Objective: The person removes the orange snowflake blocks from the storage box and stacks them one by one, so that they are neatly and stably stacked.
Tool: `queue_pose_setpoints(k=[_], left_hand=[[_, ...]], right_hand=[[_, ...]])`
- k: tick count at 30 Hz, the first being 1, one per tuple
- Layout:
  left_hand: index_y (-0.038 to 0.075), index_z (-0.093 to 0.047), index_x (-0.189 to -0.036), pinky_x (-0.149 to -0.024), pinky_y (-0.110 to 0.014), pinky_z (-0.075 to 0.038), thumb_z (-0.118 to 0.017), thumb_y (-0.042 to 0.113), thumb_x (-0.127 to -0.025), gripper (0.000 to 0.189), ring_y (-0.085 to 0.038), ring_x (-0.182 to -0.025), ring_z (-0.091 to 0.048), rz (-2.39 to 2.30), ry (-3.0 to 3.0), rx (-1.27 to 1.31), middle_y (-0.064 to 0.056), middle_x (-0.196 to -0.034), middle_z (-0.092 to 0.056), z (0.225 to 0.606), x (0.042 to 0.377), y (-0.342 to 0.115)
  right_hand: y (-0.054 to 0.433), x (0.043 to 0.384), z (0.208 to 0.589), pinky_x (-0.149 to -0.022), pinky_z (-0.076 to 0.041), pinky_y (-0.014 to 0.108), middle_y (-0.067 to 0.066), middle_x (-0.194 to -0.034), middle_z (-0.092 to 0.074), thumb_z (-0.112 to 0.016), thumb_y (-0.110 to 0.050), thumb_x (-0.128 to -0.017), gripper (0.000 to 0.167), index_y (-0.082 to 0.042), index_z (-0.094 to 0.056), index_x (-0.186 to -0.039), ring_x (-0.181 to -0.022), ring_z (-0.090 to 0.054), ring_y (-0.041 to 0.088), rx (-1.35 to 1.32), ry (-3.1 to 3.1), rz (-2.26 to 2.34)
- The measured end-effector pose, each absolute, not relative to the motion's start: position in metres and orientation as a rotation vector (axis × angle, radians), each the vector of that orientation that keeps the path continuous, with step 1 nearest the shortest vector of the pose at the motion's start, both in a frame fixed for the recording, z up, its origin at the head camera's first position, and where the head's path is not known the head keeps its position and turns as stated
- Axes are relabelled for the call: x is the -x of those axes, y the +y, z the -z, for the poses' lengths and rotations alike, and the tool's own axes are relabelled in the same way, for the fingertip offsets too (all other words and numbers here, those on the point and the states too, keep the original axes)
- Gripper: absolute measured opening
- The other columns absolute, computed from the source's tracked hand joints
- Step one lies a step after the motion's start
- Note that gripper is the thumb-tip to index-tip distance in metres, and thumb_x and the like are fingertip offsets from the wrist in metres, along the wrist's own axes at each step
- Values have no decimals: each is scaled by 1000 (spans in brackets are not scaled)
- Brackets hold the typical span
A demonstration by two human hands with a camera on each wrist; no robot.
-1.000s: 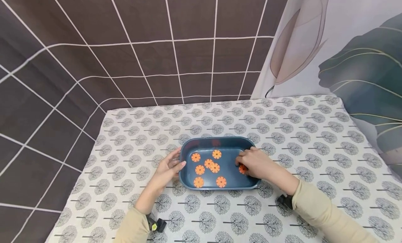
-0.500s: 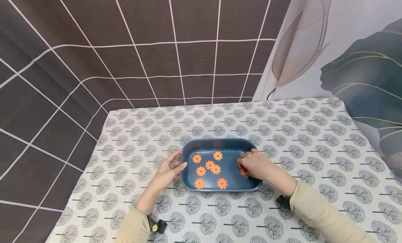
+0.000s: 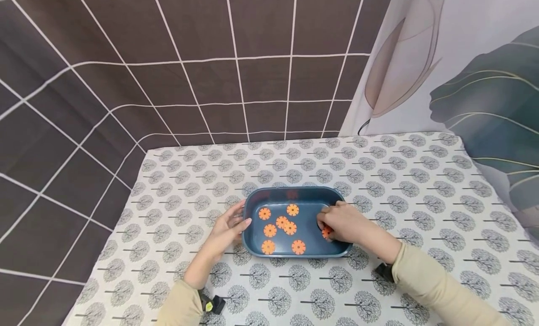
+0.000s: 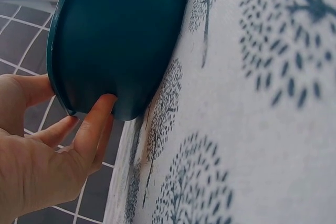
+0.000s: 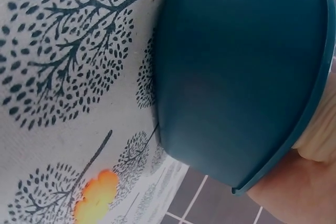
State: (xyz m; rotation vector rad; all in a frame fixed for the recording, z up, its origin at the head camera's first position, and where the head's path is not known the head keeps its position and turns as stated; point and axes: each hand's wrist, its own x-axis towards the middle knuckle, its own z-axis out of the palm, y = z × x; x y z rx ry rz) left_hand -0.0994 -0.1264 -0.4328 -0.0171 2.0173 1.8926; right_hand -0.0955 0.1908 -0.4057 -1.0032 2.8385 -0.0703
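Observation:
A dark blue oblong plastic basin (image 3: 294, 195) stands on the patterned cloth in the head view. My left hand (image 3: 225, 230) grips its left end, thumb over the rim and fingers against the outer wall (image 4: 118, 35). My right hand (image 3: 343, 221) reaches over the right end into the basin, its wrist by the rim (image 5: 315, 93). Its curled fingers hold an orange notched disc (image 3: 326, 232), partly hidden by the hand. Several similar orange discs (image 3: 298, 247) lie flat on the basin floor, two of them (image 3: 289, 228) overlapping near the middle.
A white cloth with grey tree prints (image 3: 202, 176) covers the table. Dark tile-patterned fabric (image 3: 202, 83) hangs behind and to the left. A leaf-patterned curtain (image 3: 484, 92) is at the right. A blurred orange shape (image 5: 97, 198) shows in the right wrist view.
The whole head view has shifted slightly. My right hand stays at the same disc, which has moved a little toward the near side. My left hand keeps its grip on the basin.

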Motion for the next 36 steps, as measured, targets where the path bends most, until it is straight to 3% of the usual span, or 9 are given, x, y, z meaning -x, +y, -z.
queue_pose_setpoints(k=[7,14,22,36], left_hand=[[21,-41,-140,-81,-40,-56,-62,6,-87,59,-31,-121,-48,-1916,1993,13,-11,-138,-43,433,99,-126],[22,-42,-140,-82,-40,-56,-65,10,-86,59,-30,-122,-46,-1913,1992,-11,-11,-138,-43,432,101,-126],[21,-42,-140,-82,-40,-56,-64,10,-87,58,-29,-119,-48,-1913,1994,-8,-11,-136,-44,432,98,-127],[21,-42,-140,-81,-40,-56,-65,10,-87,59,-29,-119,-49,-1918,1995,-2,-11,-136,-44,434,97,-126]], right_hand=[[190,95,403,-61,-39,27,-9,-72,-46,-83,-21,-64,26,-18,-58,-72,-60,-41,8,1062,2813,135],[193,95,404,-63,-39,26,-10,-72,-46,-75,-11,-63,17,-16,-61,-72,-60,-42,6,1149,2831,135],[197,97,407,-69,-44,29,-5,-84,-58,-77,-24,-67,24,-12,-69,-85,-69,-49,8,1164,2785,151],[200,99,405,-69,-53,26,-3,-92,-63,-74,-24,-70,32,-9,-71,-97,-73,-53,6,1087,2732,372]])
